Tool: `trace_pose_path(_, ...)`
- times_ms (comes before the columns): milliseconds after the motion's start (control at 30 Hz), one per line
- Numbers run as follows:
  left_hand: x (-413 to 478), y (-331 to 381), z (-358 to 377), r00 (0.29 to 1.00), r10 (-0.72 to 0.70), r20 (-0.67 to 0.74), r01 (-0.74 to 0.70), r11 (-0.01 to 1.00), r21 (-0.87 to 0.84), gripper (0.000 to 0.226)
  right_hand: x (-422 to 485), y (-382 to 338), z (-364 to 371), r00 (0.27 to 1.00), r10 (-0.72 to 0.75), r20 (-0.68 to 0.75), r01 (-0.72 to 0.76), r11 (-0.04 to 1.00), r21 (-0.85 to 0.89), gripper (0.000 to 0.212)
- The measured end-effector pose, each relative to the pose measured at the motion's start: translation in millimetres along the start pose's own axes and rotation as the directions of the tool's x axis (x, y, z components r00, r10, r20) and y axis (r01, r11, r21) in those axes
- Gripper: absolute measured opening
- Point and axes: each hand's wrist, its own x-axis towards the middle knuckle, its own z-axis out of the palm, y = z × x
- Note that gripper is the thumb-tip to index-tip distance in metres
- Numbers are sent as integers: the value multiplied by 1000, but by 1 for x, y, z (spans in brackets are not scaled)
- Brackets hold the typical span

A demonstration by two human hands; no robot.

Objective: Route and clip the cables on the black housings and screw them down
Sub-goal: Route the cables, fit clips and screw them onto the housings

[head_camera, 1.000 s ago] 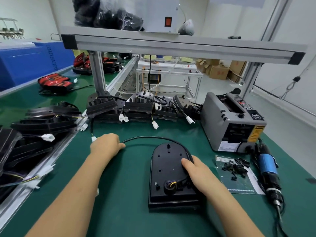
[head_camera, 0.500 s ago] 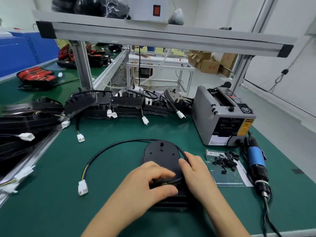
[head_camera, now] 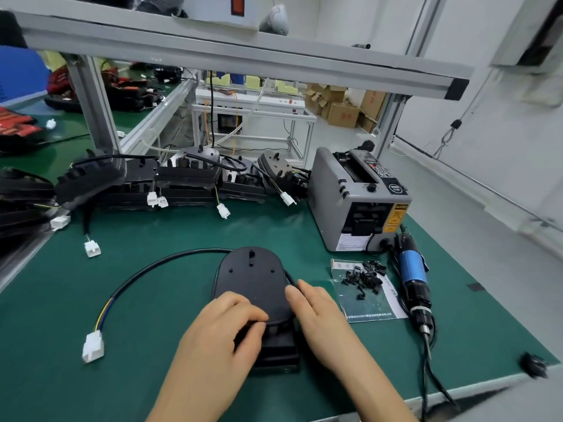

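A black housing (head_camera: 253, 278) lies flat on the green mat in front of me. Its black cable (head_camera: 158, 266) loops out to the left and ends in a white connector (head_camera: 93, 347). My left hand (head_camera: 225, 324) rests on the housing's near end, fingers curled over the cable where it leaves the housing. My right hand (head_camera: 316, 309) holds the housing's right edge, thumb lying on top. Small black clips (head_camera: 364, 277) lie on a paper sheet to the right. A blue electric screwdriver (head_camera: 414, 284) lies beside them.
A row of black housings (head_camera: 185, 181) with dangling white connectors lines the back of the mat. A grey tape dispenser (head_camera: 356, 202) stands at the back right. More housings are stacked at the left (head_camera: 21, 202). An aluminium shelf frame (head_camera: 231, 56) spans overhead.
My left hand let go of the cable's far end and came onto the housing's near end. The cable now lies looped on the mat with its connector free. My view dropped.
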Motion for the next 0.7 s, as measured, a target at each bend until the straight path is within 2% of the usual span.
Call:
trace_pose_path(233,-1,-2,2,999,-26,-36,25,1000,-15,20,1,13,-14,1000,-19,20,19,1000,22,51)
trace_pose_path(333,-3,-1,5,998,-44,-52,43,999,-23,23,7,20,-34,995,-36,-96,36,999,-5,37)
trace_pose_path(433,-6,3,9,996,-52,-66,51,999,-16,21,26,27,-69,952,-59,-300,-22,965,-260,21)
trace_pose_path(500,-7,4,11,997,-54,-58,54,998,-12,20,45,33,-91,933,-68,-354,-102,892,-440,22)
trace_pose_path(600,-6,4,11,997,-54,-54,54,999,-7,21,71,40,-106,958,-31,-284,-155,779,-607,30)
trace_pose_path(700,-6,4,11,997,-47,-63,48,999,4,22,85,46,-108,986,31,-166,-136,725,-675,35)
